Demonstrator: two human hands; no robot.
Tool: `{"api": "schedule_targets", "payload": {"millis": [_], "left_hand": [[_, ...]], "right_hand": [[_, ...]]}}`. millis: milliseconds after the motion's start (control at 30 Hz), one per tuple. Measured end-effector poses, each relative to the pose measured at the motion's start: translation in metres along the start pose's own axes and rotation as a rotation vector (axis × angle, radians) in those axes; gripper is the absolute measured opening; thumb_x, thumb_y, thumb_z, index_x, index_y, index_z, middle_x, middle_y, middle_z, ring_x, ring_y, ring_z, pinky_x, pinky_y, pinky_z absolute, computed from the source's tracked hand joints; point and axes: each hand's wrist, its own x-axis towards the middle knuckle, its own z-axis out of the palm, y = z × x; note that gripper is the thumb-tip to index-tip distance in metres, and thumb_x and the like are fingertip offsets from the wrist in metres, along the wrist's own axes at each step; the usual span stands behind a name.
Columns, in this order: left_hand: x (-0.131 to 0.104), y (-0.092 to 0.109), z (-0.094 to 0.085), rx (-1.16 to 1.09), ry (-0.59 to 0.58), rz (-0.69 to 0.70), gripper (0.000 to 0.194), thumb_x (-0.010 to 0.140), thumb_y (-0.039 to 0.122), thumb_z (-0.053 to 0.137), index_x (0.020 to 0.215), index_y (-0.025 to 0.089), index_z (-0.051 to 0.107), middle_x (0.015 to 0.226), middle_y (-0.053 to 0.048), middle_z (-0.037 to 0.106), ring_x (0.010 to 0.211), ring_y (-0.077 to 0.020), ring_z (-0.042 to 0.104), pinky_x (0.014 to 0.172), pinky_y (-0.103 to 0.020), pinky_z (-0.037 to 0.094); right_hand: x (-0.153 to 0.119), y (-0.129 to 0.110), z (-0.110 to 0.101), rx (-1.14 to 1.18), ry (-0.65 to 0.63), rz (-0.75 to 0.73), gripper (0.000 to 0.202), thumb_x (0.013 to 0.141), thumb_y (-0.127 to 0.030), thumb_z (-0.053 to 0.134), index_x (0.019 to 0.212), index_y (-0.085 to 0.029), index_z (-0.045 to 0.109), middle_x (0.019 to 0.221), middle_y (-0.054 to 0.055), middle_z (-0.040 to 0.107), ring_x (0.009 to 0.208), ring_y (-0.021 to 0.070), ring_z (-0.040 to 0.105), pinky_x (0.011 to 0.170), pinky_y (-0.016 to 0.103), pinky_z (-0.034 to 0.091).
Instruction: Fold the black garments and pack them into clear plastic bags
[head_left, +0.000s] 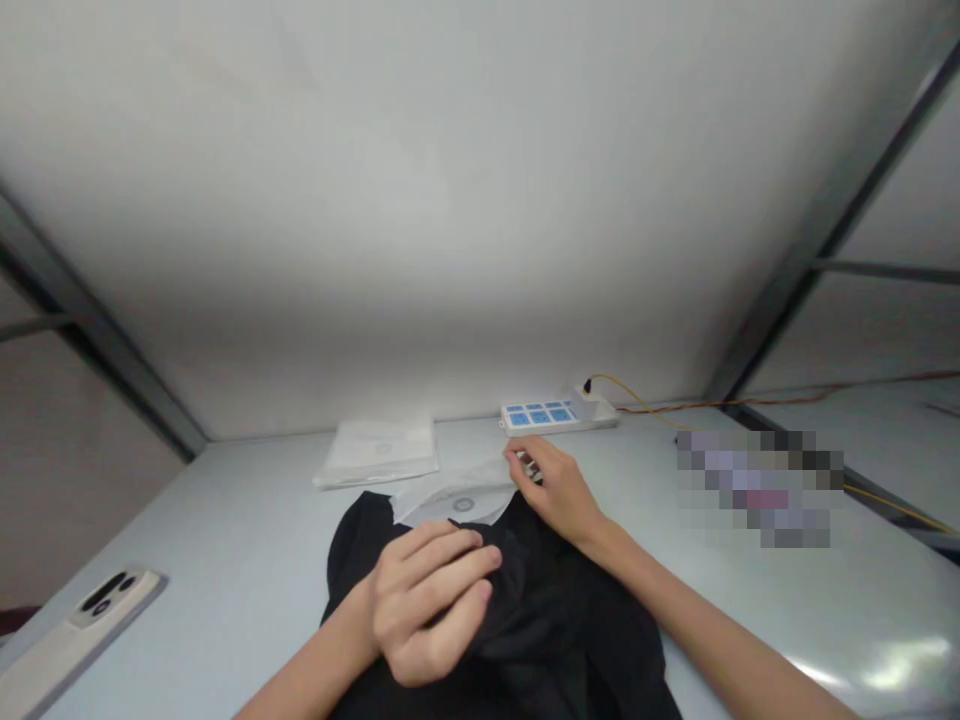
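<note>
Head view: black garment [555, 625], bunched, front middle of the bench [232, 540], running out of frame at the bottom. Plastic bag [442, 500] with a round printed mark sits at the garment's far end, toward the back edge (on top or tucked in, can't tell).

Left hand [424, 605]: over the garment's left part, fingers half-curled and pointing right; can't tell if any cloth is caught. Right hand [555, 490]: at the bag's right side, above the garment, thumb and index tips close together; can't tell if film is pinched.

Along the back edge: stack of plastic bags [382, 450] left of centre, then white power strip [559, 415] with blue labels right of centre, near the wall [450, 200]. Black plug [587, 386] in the strip's right end, yellow cable [622, 387] heading right.

Smartphone [67, 650] at the front left corner, camera side up, cut by the frame. Toward the right edge, a pixelated patch [757, 490], contents unreadable.
</note>
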Motion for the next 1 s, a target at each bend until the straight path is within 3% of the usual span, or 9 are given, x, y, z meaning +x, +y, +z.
{"api": "schedule_targets", "payload": {"millis": [100,133,267,367,467,600,767,900,1000], "left_hand": [[0.009,0.007,0.020,0.034,-0.096,0.351,0.010,0.088,0.012,0.065,0.095,0.016,0.071,0.086,-0.007,0.076,0.083,-0.0196,0.072,0.074,-0.032,0.059],[0.009,0.008,0.027,0.016,-0.134,0.387,0.008,0.089,0.018,0.065,0.093,0.016,0.072,0.080,-0.006,0.073,0.076,-0.0183,0.070,0.068,-0.031,0.057],[0.004,0.007,0.044,-0.044,-0.267,0.346,0.033,0.089,0.048,0.062,0.095,0.017,0.070,0.072,-0.002,0.063,0.059,-0.0151,0.056,0.051,-0.031,0.042],[0.001,0.007,0.045,-0.029,-0.346,0.337,0.040,0.087,0.054,0.063,0.095,0.016,0.068,0.070,-0.001,0.057,0.059,-0.0148,0.051,0.051,-0.032,0.037],[0.003,0.009,0.044,-0.029,-0.359,0.327,0.039,0.087,0.053,0.063,0.095,0.015,0.067,0.069,0.000,0.054,0.060,-0.0152,0.048,0.051,-0.033,0.034],[0.002,0.007,0.045,-0.033,-0.362,0.330,0.039,0.088,0.053,0.062,0.095,0.015,0.066,0.070,0.001,0.053,0.060,-0.0150,0.047,0.050,-0.033,0.032],[0.000,0.000,0.044,-0.035,-0.388,0.334,0.039,0.090,0.053,0.058,0.095,0.015,0.065,0.071,0.000,0.057,0.062,-0.0160,0.050,0.051,-0.033,0.034],[-0.002,-0.004,0.045,-0.125,-0.310,0.218,0.026,0.090,0.040,0.055,0.092,0.016,0.064,0.072,-0.001,0.062,0.063,-0.0164,0.057,0.055,-0.031,0.041],[-0.002,-0.006,0.044,-0.177,-0.087,-0.100,0.018,0.090,0.025,0.051,0.102,0.017,0.062,0.081,-0.005,0.069,0.071,-0.0180,0.064,0.064,-0.030,0.051]], "right_hand": [[-0.001,0.000,-0.003,-0.096,0.123,-0.008,0.016,0.099,-0.027,0.047,0.092,-0.023,0.060,0.083,0.004,0.066,0.075,0.0202,0.064,0.072,0.033,0.050],[-0.002,0.000,-0.004,-0.132,0.182,0.004,0.016,0.099,-0.028,0.046,0.092,-0.023,0.060,0.082,0.004,0.066,0.073,0.0198,0.064,0.071,0.033,0.050],[0.005,0.003,-0.011,-0.125,0.338,0.078,0.017,0.101,-0.034,0.045,0.098,-0.022,0.057,0.080,0.004,0.068,0.060,0.0176,0.061,0.060,0.031,0.048],[0.026,-0.001,-0.007,-0.051,0.358,0.105,0.017,0.103,-0.035,0.042,0.102,-0.023,0.054,0.081,0.003,0.069,0.056,0.0169,0.061,0.055,0.029,0.046],[0.061,-0.014,0.017,-0.110,0.279,0.046,0.018,0.105,-0.033,0.037,0.103,-0.023,0.052,0.083,0.005,0.069,0.065,0.0188,0.065,0.062,0.030,0.048],[0.097,-0.036,0.070,-0.302,-0.006,-0.055,0.028,0.106,-0.024,0.027,0.111,-0.019,0.054,0.093,0.010,0.069,0.086,0.0222,0.067,0.076,0.032,0.050],[0.084,-0.037,0.121,-0.271,-0.285,-0.150,0.003,0.090,-0.020,0.061,0.088,-0.020,0.062,0.085,0.008,0.072,0.082,0.0229,0.066,0.072,0.030,0.051],[0.068,-0.026,0.107,-0.161,-0.350,-0.112,0.005,0.089,-0.023,0.063,0.090,-0.019,0.066,0.093,0.010,0.074,0.091,0.0246,0.068,0.083,0.036,0.053],[0.059,-0.022,0.064,-0.062,-0.266,-0.015,0.024,0.101,-0.035,0.048,0.111,-0.021,0.064,0.111,0.011,0.073,0.104,0.0246,0.067,0.092,0.039,0.053]]}}
